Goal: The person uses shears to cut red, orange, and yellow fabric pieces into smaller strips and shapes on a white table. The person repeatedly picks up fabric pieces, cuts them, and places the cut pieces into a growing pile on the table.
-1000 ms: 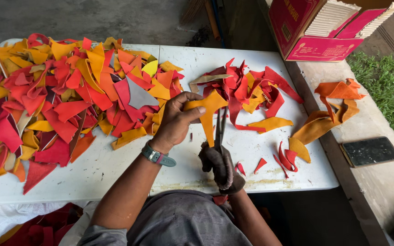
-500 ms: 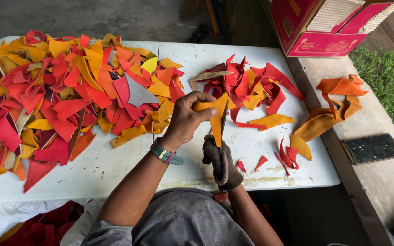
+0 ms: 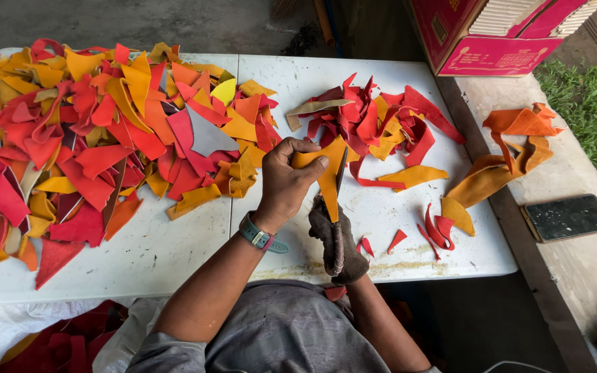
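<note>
Scissors (image 3: 340, 181) now deeper into orange scrap (image 3: 326, 176) | left hand (image 3: 288, 183) fingers pinch scrap above white table (image 3: 195, 242) | gloved right hand (image 3: 336, 242) fingers closed around handles | cut moving along

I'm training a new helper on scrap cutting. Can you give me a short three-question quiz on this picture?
1. True or false: the right hand wears a dark glove.
2. What does the left hand hold? A) a yellow-orange scrap B) a red scrap C) the phone
3. Fill in: the big pile of red and orange scraps lies on the person's ____ side of the white table.

Key: 1 true; 2 A; 3 left. The right hand grips scissors that meet the scrap; the dark phone lies on the ledge apart.
</note>
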